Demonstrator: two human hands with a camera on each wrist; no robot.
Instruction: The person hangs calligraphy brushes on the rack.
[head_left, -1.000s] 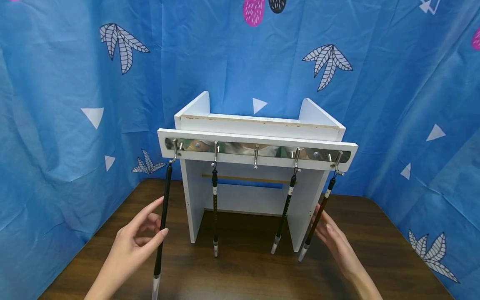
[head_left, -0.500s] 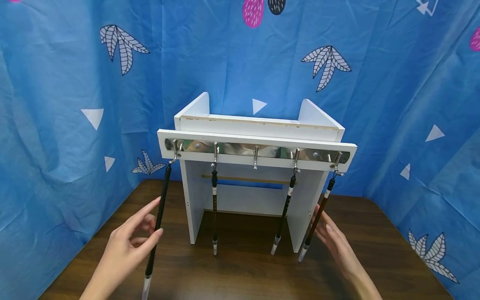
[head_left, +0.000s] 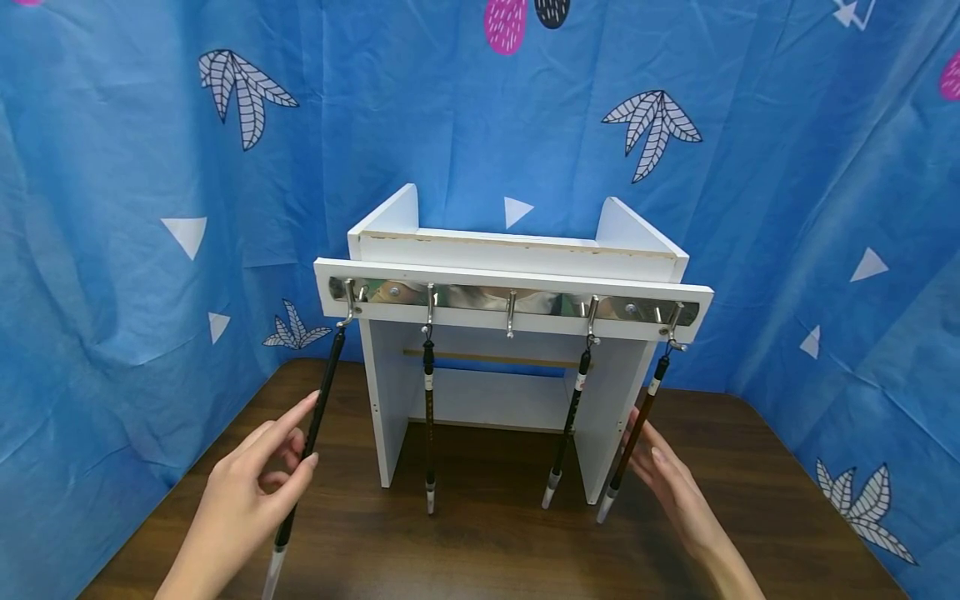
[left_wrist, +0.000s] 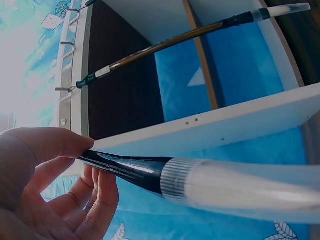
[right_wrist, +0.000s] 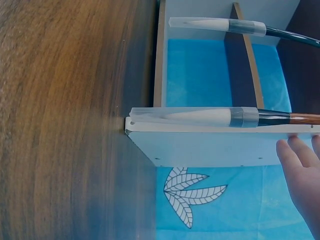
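In the head view, my left hand (head_left: 243, 492) pinches a long black calligraphy brush (head_left: 330, 362) between thumb and fingers. The brush's top is at the leftmost hook (head_left: 348, 300), and its clear-capped tip slants down to the left. The left wrist view shows that brush's dark ferrule (left_wrist: 142, 170) and pale bristles under the cap close up. My right hand (head_left: 671, 487) has loosely extended fingers just behind a brown calligraphy brush (head_left: 636, 433) hanging from the rightmost hook. Those fingertips (right_wrist: 282, 145) are right at the outer face of the white side panel (right_wrist: 210, 147).
A white wooden stand (head_left: 517, 258) carries a hook rail (head_left: 480, 271) across its front. Two more capped brushes hang there, one left of centre (head_left: 429, 404) and one right (head_left: 574, 404). The middle hook (head_left: 512, 312) holds nothing. Below is a brown table (head_left: 480, 558); blue curtain (head_left: 465, 108) surrounds it.
My left hand has shifted slightly left, and the black brush's lower end has swung left with it. My right hand and the other brushes stay practically in place.
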